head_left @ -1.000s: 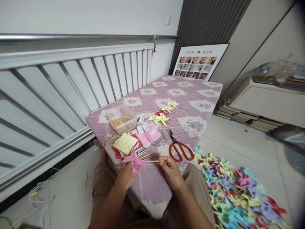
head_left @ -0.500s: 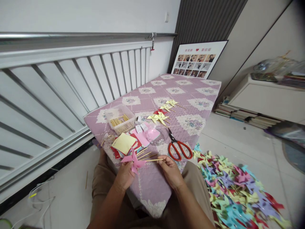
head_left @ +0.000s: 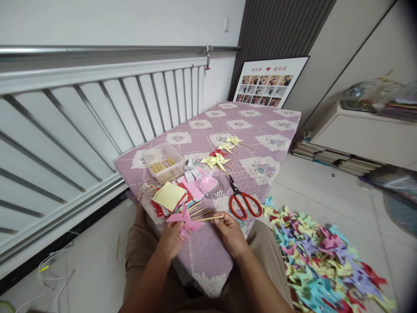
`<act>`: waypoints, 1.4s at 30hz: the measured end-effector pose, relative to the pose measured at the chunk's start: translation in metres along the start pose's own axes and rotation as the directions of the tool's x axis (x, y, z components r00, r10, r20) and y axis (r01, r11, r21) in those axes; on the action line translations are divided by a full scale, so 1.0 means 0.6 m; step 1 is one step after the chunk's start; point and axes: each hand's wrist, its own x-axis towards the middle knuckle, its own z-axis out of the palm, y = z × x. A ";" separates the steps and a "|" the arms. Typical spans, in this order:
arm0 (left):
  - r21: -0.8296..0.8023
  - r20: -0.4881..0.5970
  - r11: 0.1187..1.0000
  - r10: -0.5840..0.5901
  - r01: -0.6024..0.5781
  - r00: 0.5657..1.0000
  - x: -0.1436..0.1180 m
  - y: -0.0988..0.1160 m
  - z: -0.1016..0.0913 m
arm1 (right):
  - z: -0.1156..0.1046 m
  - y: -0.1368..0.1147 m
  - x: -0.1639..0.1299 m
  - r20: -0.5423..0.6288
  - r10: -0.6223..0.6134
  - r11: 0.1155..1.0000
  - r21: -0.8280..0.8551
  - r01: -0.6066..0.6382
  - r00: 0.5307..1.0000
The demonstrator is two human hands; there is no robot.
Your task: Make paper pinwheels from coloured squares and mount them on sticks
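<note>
My left hand [head_left: 172, 240] grips a pink paper pinwheel [head_left: 184, 221] from below, at the near edge of the purple quilted mattress [head_left: 257, 126]. My right hand [head_left: 230, 232] pinches the end of the thin wooden stick [head_left: 208, 218] that runs from the pinwheel's middle to the right. Just beyond the pinwheel lie a few loose sticks [head_left: 197, 210] and a stack of coloured paper squares [head_left: 169, 196] with a yellow one on top.
Red scissors [head_left: 243, 202] lie right of my hands. Further back sit a clear box of sticks [head_left: 163, 163], a clear round lid [head_left: 211, 186] and finished yellow and red pinwheels [head_left: 221, 156]. A heap of coloured pinwheels [head_left: 321, 261] covers the floor at right. A white railing [head_left: 81, 117] stands at left.
Both hands keep their grip on the pinwheel and the stick. The stick's right end has tilted up slightly; the view has drifted a little.
</note>
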 end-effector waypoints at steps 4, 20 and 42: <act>-0.008 0.015 1.000 0.005 -0.005 1.000 0.003 -0.005 -0.006 | 0.015 0.012 -0.001 0.018 0.000 0.999 0.032 -0.001 1.000; 0.001 0.006 1.000 -0.027 0.027 1.000 0.004 -0.008 -0.016 | 0.026 0.009 0.011 -0.158 0.152 0.883 0.465 -0.062 0.976; -0.026 0.210 0.990 -0.133 0.142 0.969 0.016 -0.018 0.024 | 0.067 0.025 -0.020 0.080 0.172 0.982 0.059 -0.177 0.982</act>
